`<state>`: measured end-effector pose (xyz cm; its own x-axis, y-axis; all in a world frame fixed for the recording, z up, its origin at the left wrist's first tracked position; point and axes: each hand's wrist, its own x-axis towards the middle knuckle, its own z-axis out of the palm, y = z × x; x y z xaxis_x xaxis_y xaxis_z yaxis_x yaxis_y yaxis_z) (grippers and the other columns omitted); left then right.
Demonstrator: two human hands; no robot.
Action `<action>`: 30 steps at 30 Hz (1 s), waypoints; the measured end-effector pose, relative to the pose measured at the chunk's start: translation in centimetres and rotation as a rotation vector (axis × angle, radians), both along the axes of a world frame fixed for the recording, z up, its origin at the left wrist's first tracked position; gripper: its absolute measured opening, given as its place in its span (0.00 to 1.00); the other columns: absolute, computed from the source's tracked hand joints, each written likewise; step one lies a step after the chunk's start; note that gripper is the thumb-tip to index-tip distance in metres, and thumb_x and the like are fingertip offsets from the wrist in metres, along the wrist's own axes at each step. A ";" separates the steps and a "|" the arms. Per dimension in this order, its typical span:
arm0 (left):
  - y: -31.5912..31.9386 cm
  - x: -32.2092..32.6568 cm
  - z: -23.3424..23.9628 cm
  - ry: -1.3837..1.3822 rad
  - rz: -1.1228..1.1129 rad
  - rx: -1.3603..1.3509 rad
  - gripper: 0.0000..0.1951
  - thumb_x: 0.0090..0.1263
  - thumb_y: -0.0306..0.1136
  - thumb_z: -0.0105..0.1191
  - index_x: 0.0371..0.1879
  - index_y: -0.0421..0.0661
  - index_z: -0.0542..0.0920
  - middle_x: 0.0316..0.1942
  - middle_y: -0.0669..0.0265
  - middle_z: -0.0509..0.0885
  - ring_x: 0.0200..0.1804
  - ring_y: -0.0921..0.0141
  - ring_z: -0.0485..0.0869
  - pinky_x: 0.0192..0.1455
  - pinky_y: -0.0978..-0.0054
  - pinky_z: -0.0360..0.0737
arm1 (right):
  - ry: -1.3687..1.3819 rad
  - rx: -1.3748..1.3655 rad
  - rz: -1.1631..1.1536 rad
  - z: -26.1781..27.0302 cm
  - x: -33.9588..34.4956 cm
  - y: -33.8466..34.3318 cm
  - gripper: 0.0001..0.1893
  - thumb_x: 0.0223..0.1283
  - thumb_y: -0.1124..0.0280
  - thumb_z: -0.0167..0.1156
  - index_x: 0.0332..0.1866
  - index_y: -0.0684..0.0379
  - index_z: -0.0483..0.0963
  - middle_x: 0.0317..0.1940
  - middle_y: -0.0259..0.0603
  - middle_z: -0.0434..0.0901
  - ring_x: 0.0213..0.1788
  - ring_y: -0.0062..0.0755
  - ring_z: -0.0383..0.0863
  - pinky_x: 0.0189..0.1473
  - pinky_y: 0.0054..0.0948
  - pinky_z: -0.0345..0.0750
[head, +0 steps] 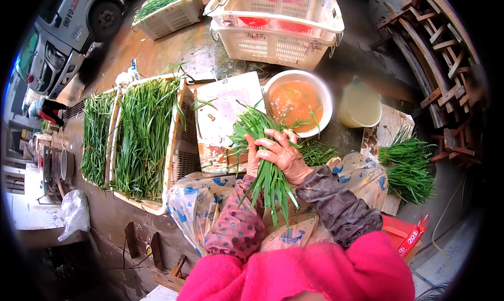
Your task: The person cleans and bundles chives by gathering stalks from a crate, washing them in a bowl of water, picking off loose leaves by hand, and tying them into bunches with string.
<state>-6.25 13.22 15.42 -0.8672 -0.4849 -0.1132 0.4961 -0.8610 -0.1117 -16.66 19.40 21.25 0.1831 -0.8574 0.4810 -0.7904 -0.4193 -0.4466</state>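
A bunch of long green leafy stalks, like garlic chives [271,183], lies between both of my hands above my lap. My left hand [253,157] is against its left side, thumb up, palm partly hidden by the leaves. My right hand [281,155] wraps over the bunch from the right. Just beyond is a white basin [328,100] of orange-brown water with bits of leaf floating. A stained white board [228,92] lies left of the basin. More loose green stalks [317,153] lie below the basin's rim, beside my right wrist.
Crates [173,151] packed with greens stand at left. A bucket of cloudy water [359,104] and tied green bundles [409,167] are at right. Stacked white plastic crates [271,45] stand ahead. A wooden rack [437,45], a parked truck [67,37] and a distant person [47,110] also show.
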 end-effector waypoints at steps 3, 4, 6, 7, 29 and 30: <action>1.3 0.9 1.2 -0.078 -0.056 -0.026 0.24 0.67 0.44 0.49 0.53 0.36 0.69 0.51 0.51 0.75 0.52 0.60 0.76 0.59 0.63 0.71 | 0.139 -0.029 -0.048 -1.0 0.4 1.9 0.14 0.49 0.71 0.54 0.43 0.43 0.74 0.53 0.25 0.71 0.61 0.31 0.65 0.61 0.49 0.56; 1.3 1.1 1.0 -0.114 -0.054 -0.053 0.23 0.67 0.43 0.49 0.53 0.36 0.69 0.51 0.51 0.75 0.52 0.60 0.76 0.59 0.63 0.71 | 0.170 -0.047 -0.049 -1.9 0.5 2.3 0.15 0.50 0.71 0.54 0.45 0.42 0.74 0.54 0.25 0.71 0.62 0.30 0.64 0.62 0.50 0.56; 0.8 2.3 -0.1 -0.246 -0.030 -0.176 0.20 0.68 0.39 0.48 0.51 0.34 0.70 0.50 0.49 0.75 0.52 0.59 0.76 0.59 0.64 0.71 | 0.221 -0.012 -0.003 -2.5 0.4 3.1 0.19 0.53 0.70 0.51 0.52 0.42 0.70 0.59 0.27 0.68 0.64 0.30 0.63 0.64 0.51 0.54; 0.3 3.0 -0.4 -0.328 -0.012 -0.256 0.17 0.68 0.35 0.47 0.49 0.33 0.71 0.50 0.48 0.75 0.52 0.59 0.76 0.59 0.64 0.71 | 0.233 0.061 0.061 -2.1 0.4 3.2 0.22 0.52 0.73 0.53 0.55 0.44 0.68 0.61 0.29 0.65 0.65 0.31 0.61 0.64 0.52 0.54; 2.9 12.1 4.9 -0.958 -0.574 -0.840 0.21 0.52 0.22 0.62 0.47 0.40 0.74 0.40 0.68 0.80 0.40 0.74 0.78 0.46 0.76 0.75 | -2.214 0.280 -0.159 -8.2 -1.3 -3.4 0.66 0.36 0.58 0.76 0.70 0.47 0.25 0.62 0.39 0.57 0.64 0.36 0.57 0.61 0.45 0.59; 3.4 12.3 5.0 -0.968 -0.565 -0.803 0.23 0.51 0.22 0.62 0.48 0.40 0.73 0.40 0.68 0.79 0.40 0.74 0.78 0.46 0.76 0.75 | -2.147 0.237 -0.245 -8.5 -1.6 -4.0 0.66 0.37 0.62 0.75 0.69 0.48 0.23 0.62 0.40 0.57 0.64 0.35 0.57 0.62 0.42 0.58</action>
